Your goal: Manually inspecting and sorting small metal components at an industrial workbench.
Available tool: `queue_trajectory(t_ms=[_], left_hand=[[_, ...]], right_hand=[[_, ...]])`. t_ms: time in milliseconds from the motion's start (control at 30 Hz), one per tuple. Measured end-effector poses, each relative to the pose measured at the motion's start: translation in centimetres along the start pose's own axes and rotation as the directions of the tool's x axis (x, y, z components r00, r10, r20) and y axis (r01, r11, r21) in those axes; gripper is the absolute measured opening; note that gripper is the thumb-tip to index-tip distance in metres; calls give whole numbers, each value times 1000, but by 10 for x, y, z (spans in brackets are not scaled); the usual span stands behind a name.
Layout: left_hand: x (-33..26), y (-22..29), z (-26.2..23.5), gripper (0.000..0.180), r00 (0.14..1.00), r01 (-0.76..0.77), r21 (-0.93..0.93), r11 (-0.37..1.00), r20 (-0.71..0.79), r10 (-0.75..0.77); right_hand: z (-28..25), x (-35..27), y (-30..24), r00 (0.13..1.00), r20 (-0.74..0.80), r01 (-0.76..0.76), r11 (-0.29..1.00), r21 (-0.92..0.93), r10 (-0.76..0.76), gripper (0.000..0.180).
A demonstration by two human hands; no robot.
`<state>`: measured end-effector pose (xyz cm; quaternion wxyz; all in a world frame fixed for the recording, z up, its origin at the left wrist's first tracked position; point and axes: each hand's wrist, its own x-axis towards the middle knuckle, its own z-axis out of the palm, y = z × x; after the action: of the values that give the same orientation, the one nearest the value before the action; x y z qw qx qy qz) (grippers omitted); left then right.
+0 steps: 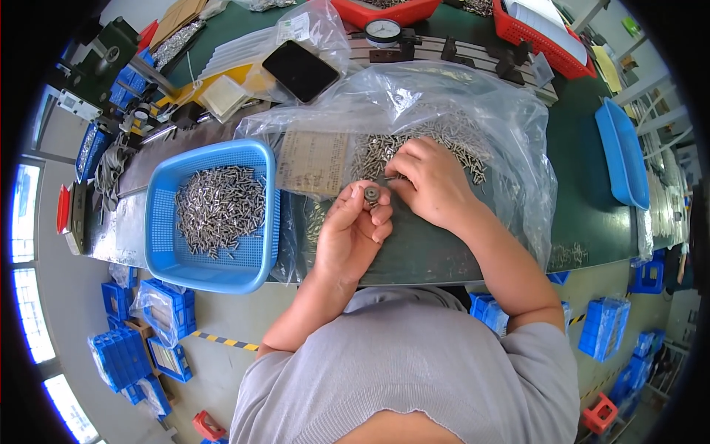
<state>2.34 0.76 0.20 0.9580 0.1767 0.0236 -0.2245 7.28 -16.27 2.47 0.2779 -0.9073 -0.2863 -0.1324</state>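
Note:
My left hand [345, 235] is closed around a small round metal piece with a dark hole in its middle [371, 194], held up between thumb and fingers. Just to its right, the fingertips of my right hand [435, 181] pinch a small metal pin [394, 177], mostly hidden by the fingers. Beyond both hands, a heap of similar metal pins [368, 153] lies on a clear plastic bag [521, 140], partly under its film. On the left stands a light blue plastic basket [274, 229] holding a mound of small metal pins [220, 209].
A brown printed card [314, 163] lies beside the heap. Farther back are a black phone [301, 71], a dial gauge [382, 31] on a metal rail, and a red basket [543, 44]. A blue tray [621, 152] sits at the green table's [592, 222] right edge.

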Motion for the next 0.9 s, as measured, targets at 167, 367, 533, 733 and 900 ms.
queue_trajectory(t_ms=[167, 367, 533, 733, 900], left_hand=[[-1, 0, 0, 19, 1000, 5, 4, 1000, 1, -5], [-1, 0, 3, 16, 1000, 1, 50, 999, -15, 0], [-1, -2, 3, 15, 1000, 10, 84, 996, -17, -8], [-2, -2, 6, 13, 999, 25, 122, 992, -47, -19], [-2, -2, 5, 12, 998, 29, 131, 991, -51, -22]], right_hand=[[-4, -5, -1, 1000, 17, 5, 1000, -25, -5, 13], [-7, -5, 0, 997, 70, -17, 1000, 23, 15, 15], [-20, -3, -4, 940, 215, -341, 735, 586, 265, 10], [-21, -3, -8, 903, 383, -429, 444, 787, 195, 11], [-21, -2, -11, 901, 387, -432, 461, 775, 194, 10]])
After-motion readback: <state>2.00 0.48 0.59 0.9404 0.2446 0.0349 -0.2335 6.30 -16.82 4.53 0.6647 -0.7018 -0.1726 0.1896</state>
